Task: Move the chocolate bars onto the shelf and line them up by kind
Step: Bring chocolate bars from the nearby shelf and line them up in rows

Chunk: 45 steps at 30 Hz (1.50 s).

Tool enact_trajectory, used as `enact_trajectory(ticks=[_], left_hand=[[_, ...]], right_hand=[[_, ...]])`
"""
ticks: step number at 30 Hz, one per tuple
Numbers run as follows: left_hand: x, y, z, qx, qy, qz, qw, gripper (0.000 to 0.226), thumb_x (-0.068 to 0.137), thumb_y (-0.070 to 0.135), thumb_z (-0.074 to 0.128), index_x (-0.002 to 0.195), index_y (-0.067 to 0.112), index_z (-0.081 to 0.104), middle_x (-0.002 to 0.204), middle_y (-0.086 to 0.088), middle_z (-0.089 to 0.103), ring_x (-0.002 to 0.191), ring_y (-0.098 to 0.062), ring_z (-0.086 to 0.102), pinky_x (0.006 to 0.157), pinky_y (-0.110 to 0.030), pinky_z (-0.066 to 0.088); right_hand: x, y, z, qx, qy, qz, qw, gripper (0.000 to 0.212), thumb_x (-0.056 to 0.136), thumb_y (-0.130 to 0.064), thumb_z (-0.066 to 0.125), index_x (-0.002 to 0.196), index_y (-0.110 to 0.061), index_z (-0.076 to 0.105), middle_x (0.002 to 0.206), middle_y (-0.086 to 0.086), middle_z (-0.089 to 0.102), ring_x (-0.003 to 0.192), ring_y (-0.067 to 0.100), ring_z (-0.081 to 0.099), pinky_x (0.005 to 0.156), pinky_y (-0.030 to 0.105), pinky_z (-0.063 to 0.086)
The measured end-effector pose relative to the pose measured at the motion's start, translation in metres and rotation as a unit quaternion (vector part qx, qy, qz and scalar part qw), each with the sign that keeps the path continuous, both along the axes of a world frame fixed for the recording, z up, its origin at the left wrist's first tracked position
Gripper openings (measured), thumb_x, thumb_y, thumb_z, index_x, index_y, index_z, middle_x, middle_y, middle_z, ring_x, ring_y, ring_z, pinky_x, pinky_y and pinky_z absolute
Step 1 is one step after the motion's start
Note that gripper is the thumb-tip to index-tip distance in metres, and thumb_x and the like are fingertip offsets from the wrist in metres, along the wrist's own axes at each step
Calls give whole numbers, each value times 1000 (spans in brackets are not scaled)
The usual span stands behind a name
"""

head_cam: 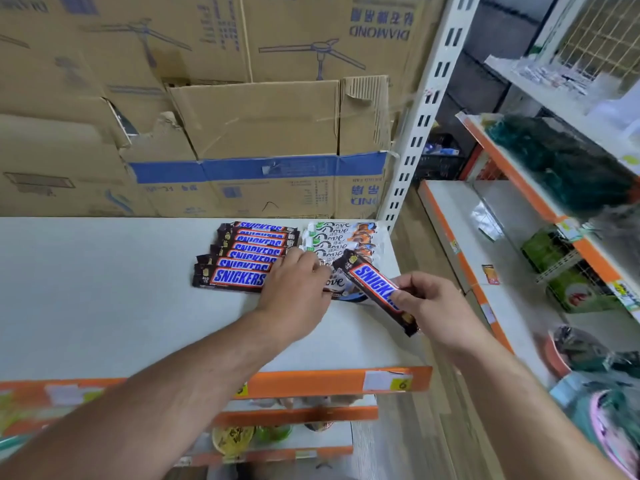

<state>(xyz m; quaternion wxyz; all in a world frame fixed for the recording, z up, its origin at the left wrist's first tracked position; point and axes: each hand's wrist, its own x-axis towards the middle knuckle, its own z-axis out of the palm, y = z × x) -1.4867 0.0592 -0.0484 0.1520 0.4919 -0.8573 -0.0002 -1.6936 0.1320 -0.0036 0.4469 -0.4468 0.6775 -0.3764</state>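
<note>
figure: adding one bar to a sorted row. the white shelf [104, 306] carries two groups near its back right corner: a column of snickers bars [242, 258], overlapped like shingles with labels facing up and long sides parallel to the front edge, and just to its right, toward the right edge, a stack of dove bars [341, 239] in pale wrappers, partly hidden. the right hand [436, 306] is pinched shut on a loose snickers bar [375, 292], thumb and fingers clamped near its lower end; the bar hangs tilted above the near dove wrappers, apart from the shelf surface as far as can be judged. the left hand [294, 289] lies palm down with fingers spread loosely, resting on the seam between the two groups and covering the right ends of the nearest snickers; it grips nothing visible. judged step: place the held bar at the front of the snickers column. to do it well, turn the bar until its long side runs parallel to the shelf's front edge, label up and reading the same way as the others, then lay it overlapping the nearest bar so the left ends align. the left hand can steady the column but should clear the landing spot first. the likely fault is dropping the bar across the dove wrappers, mixing the kinds.
</note>
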Motion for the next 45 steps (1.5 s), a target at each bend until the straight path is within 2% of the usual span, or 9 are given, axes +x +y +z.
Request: enact_trajectory(ticks=[5, 9, 13, 24, 29, 32, 34, 38, 45], left_hand=[[5, 1, -3, -12, -6, -11, 1000, 27, 77, 35, 71, 95, 15, 72, 100, -1, 60, 101, -27, 50, 85, -43, 44], [30, 3, -2, -13, 5, 1, 1000, 44, 76, 47, 68, 111, 20, 67, 117, -1, 59, 114, -26, 48, 91, -43, 36], [70, 5, -2, -1, 22, 4, 1000, 52, 80, 55, 49, 120, 26, 64, 123, 4, 57, 119, -20, 43, 95, -40, 32], [213, 7, -9, 31, 54, 29, 998, 49, 78, 53, 43, 106, 25, 72, 111, 9, 64, 112, -20, 52, 91, -34, 40], [263, -1, -24, 94, -6, 51, 994, 70, 78, 70, 29, 136, 37, 52, 148, 9, 43, 138, -16, 31, 114, -35, 20], [265, -2, -25, 84, 1, 43, 995, 71, 79, 69, 28, 139, 37, 49, 149, 9, 40, 139, -15, 28, 113, -32, 13], [265, -2, -25, 78, 4, 41, 996, 69, 79, 68, 29, 139, 37, 48, 149, 10, 40, 139, -14, 27, 112, -33, 12], [268, -2, -26, 70, 3, 36, 997, 62, 84, 64, 38, 139, 37, 47, 150, 11, 38, 139, -13, 25, 111, -32, 10], [267, -3, -25, 72, -3, 37, 997, 63, 83, 65, 35, 139, 38, 46, 149, 11, 37, 139, -13, 25, 111, -33, 11]], right_hand=[[5, 0, -1, 3, 2, 8, 1000, 10, 94, -4, 61, 90, -7, 69, 78, 16, 66, 55, 20, 50, 44, 29, 44], [19, 0, 0, -2, 0, 9, 1000, 11, 93, -3, 61, 88, -8, 70, 69, 7, 63, 49, 15, 50, 44, 29, 44], [47, -4, 4, -9, 0, 10, 1000, 10, 93, -2, 60, 86, -4, 67, 67, 5, 61, 45, 10, 48, 40, 23, 42], [154, -22, -5, -1, 7, 74, 997, 17, 93, 0, 60, 82, -11, 68, 62, 0, 63, 48, 15, 50, 47, 29, 43], [186, -33, -16, 13, 89, 94, 991, 10, 92, -5, 63, 88, -13, 69, 75, 3, 66, 56, 13, 53, 52, 27, 43], [197, -36, -21, 15, 155, 108, 982, 11, 92, -8, 63, 92, -16, 70, 71, -5, 62, 48, 0, 50, 47, 13, 39], [202, -39, -23, 12, 198, 118, 973, 11, 93, -10, 63, 94, -19, 69, 76, -8, 63, 58, 1, 54, 49, 9, 38], [207, -45, -23, 8, 255, 115, 960, 14, 94, -15, 63, 97, -28, 67, 85, -6, 65, 72, 8, 58, 54, 8, 41], [210, -58, -21, -12, 329, 92, 940, 17, 93, -13, 63, 105, -19, 73, 86, -5, 66, 77, 16, 61, 61, 21, 45]])
